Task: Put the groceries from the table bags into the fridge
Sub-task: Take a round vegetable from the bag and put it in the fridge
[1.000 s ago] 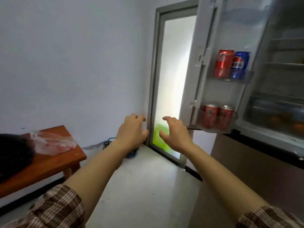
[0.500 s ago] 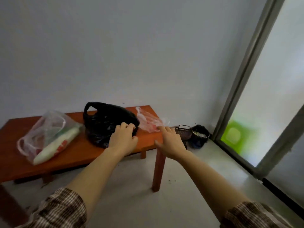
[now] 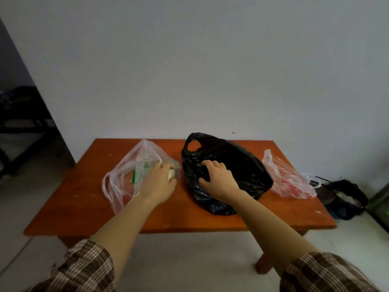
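Observation:
Three bags lie on the low orange wooden table. On the left is a clear plastic bag with a long pale vegetable and something green inside. My left hand reaches over this bag, its fingers and thumb curled round the vegetable's pale end. In the middle sits a black plastic bag. My right hand rests on its front left side with fingers curled into the plastic. A clear bag with red contents lies at the table's right end. The fridge is out of view.
The table stands against a plain white wall. On the floor right of the table sit a dark basket and a black bag-lined bin. A dark doorway opens at the left. Pale floor lies in front.
The view has swung left from the open fridge door to the table. Both hands have moved from mid-air down onto the bags, left onto the clear one, right onto the black one.

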Demonstrator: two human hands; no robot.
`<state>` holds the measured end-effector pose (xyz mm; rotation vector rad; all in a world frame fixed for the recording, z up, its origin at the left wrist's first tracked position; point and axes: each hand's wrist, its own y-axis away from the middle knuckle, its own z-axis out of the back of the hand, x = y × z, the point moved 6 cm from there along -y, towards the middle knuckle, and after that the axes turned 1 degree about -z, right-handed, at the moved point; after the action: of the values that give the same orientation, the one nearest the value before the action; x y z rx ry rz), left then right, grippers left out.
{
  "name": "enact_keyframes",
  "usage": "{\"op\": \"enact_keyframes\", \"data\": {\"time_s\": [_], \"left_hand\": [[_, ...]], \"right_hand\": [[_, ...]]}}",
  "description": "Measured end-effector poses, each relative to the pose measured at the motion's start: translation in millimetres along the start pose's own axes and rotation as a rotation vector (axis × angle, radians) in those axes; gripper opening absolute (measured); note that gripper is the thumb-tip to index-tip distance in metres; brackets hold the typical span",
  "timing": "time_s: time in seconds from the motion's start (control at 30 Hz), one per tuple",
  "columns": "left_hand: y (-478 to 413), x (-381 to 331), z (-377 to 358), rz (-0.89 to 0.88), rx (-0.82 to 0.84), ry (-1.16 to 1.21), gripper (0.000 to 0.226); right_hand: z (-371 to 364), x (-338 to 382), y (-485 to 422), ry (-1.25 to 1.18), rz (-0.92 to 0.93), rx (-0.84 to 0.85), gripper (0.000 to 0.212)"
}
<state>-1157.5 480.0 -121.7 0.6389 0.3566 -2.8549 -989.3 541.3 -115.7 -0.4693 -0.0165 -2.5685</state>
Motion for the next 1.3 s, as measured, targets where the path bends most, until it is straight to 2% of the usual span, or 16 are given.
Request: {"op": "enact_keyframes", "data": {"time_s": [0.13,0.27,0.3,0.4,0.57,0.67,0.77,0.87,0.97,1.03,1.13,1.2,1.3], "left_hand": [[-31.9,66.2,10.1,0.081,-0.074,0.035,0.045],[-52.5,134.3,-3.2,0.169,-0.039,0.068,0.017],[-56.8,152.0,-9.9,0.194,-0.01,0.081,0.007],[-67.2,199.0,-32.5,0.24,0.086,0.095,0.019],[-75.6,248.2,-59.6,0.294,0.299,0.175,0.013],[-70.8,274.7,-78.3,0.343,0.434,0.285,0.013],[-59.1,285.7,-94.9,0.318,0.59,0.431,0.015],[-49.8,292.6,-112.4,0.298,0.702,0.531,0.024],[-49.7,295.7,-124.9,0.278,0.799,0.534,0.037],[-48.9,294.0,-131.9,0.25,0.928,0.491,0.061],[-44.3,290.0,-140.9,0.215,1.046,0.409,0.103],[-42.8,285.5,-142.9,0.208,1.02,0.377,0.105],[-43.8,278.0,-134.6,0.205,0.935,0.345,0.092]], "right_hand": [[-32.9,32.7,-57.9,-0.005,0.055,0.062,0.056],[-67.9,59.9,-96.8,-0.014,0.095,0.114,0.053],[-76.3,67.6,-103.3,-0.021,0.113,0.129,0.052],[-101.0,93.6,-119.5,-0.015,0.202,0.148,0.048],[-140.2,141.5,-147.9,0.064,0.386,0.109,0.036],[-166.9,169.6,-162.5,0.068,0.377,0.191,0.04],[-198.6,182.1,-173.6,0.235,0.305,0.334,0.04],[-214.8,170.9,-173.8,0.454,0.159,0.429,0.034],[-219.2,149.4,-161.8,0.508,0.03,0.427,0.029],[-219.7,139.1,-153.3,0.445,-0.026,0.411,0.027],[-222.5,131.8,-142.4,0.41,-0.042,0.418,0.041],[-224.3,126.9,-135.9,0.395,-0.044,0.408,0.052],[-227.2,119.5,-128.5,0.373,-0.053,0.407,0.063]]}}
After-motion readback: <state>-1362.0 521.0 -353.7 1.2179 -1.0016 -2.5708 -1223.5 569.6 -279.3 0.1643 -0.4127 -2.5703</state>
